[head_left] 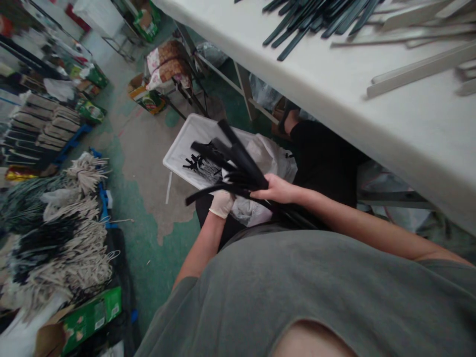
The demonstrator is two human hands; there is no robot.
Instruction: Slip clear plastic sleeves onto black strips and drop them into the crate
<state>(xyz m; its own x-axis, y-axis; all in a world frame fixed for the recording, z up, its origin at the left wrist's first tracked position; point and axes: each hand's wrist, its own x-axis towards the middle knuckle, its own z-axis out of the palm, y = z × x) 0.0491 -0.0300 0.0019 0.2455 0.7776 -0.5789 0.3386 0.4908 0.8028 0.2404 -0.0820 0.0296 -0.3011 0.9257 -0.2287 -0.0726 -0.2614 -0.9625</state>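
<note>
Several long black strips fan out over my lap, their far ends above a white plastic bin. My right hand, bare, is wrapped round the bundle near its middle. Just to the left, my left hand wears a pale glove and lies under the strips; its fingers are mostly hidden behind them. Small black pieces lie inside the bin. A whitish plastic bag rests at the bin's near right side, partly behind the bundle.
A white table with black strips and beige strips spans the upper right. Behind the bin stands a stool with a patterned cushion. Bundles of cords and a green box sit at the left.
</note>
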